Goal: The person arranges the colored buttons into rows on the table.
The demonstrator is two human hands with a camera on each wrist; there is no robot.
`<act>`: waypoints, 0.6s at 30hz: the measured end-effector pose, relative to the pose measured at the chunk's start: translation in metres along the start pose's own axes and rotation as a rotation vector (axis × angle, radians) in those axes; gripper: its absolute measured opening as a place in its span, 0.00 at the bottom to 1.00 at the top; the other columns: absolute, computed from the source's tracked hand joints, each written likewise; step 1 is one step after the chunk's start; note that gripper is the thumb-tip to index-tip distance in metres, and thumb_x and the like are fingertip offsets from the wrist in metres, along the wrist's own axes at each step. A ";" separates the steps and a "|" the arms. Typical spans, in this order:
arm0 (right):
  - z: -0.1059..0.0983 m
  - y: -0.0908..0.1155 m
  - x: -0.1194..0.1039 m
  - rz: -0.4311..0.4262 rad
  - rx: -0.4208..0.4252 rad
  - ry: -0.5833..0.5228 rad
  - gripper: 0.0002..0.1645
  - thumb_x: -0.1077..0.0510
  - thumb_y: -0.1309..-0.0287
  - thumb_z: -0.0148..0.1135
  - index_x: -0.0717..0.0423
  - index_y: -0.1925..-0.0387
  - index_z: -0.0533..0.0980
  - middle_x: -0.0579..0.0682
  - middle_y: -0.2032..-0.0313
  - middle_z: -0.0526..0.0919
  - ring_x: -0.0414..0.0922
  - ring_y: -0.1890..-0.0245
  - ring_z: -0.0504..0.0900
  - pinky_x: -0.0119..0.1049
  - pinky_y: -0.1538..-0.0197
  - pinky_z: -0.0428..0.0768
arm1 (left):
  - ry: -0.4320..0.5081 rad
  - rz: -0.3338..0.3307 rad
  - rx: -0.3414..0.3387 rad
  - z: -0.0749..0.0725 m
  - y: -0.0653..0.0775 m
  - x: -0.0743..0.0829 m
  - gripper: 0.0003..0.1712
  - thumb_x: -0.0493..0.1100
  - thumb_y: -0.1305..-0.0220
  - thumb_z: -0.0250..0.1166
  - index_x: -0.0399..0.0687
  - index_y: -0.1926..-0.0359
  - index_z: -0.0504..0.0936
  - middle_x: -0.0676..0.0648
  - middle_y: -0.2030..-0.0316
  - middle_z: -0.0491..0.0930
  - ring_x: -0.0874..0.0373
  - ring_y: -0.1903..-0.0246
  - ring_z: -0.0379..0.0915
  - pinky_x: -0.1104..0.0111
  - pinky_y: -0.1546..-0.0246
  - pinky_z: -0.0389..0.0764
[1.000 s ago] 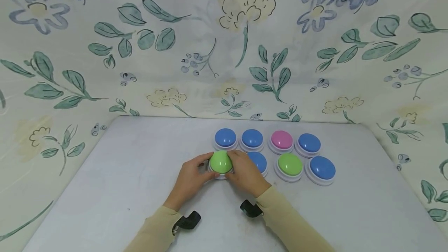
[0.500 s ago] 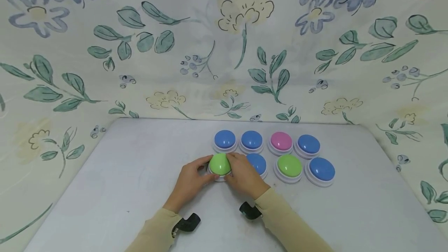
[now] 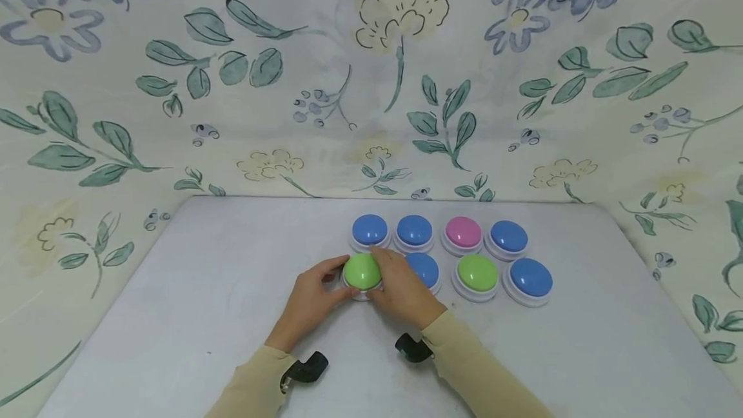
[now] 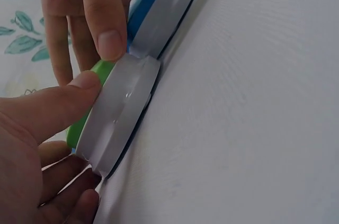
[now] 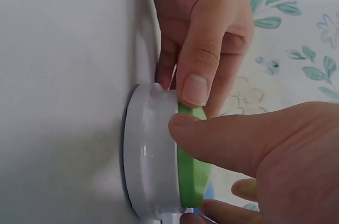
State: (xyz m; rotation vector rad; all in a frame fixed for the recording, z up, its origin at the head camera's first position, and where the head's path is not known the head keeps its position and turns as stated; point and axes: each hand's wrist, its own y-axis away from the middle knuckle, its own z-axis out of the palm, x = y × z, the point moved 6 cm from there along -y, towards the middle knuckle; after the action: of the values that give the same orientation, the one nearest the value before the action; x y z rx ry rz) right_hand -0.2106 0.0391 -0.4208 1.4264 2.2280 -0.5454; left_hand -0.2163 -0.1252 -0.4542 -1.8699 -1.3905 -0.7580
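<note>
A round green push button [image 3: 362, 271] with a white base sits at the front left of the group of buttons on the white table. My left hand [image 3: 310, 298] grips it from the left, thumb in front and fingers round the far side. From the right, my right hand [image 3: 405, 289] holds the same button, its thumb near the front edge. In the left wrist view, both thumbs meet the rim between the green dome and the white base [image 4: 122, 110]. Right beside it, a blue button [image 3: 425, 268] is partly covered by my right hand.
Behind stand two blue buttons [image 3: 369, 229], a pink button [image 3: 463, 232] and another blue button [image 3: 509, 237]. To the right are a second green button [image 3: 477, 273] and a blue one [image 3: 531, 278]. A floral cloth [image 3: 325, 50] rises behind the table [image 3: 191, 315].
The head view has shifted slightly, so the scene sits a little further left. Both hands stay on the green button, which keeps its place among the others.
</note>
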 end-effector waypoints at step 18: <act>-0.085 0.009 0.050 0.112 0.146 -0.146 0.46 0.53 0.36 0.67 0.61 0.24 0.56 0.60 0.29 0.65 0.60 0.34 0.70 0.54 0.33 0.72 | -0.067 -0.043 0.015 -0.050 -0.022 0.001 0.32 0.49 0.34 0.69 0.44 0.32 0.74 0.42 0.37 0.77 0.44 0.41 0.75 0.51 0.42 0.78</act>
State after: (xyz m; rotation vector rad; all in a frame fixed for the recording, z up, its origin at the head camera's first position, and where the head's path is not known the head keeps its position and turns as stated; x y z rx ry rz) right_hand -0.2340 0.1257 -0.3793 1.5205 2.0173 -0.7614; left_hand -0.2402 -0.1602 -0.4195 -1.8744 -1.4782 -0.7095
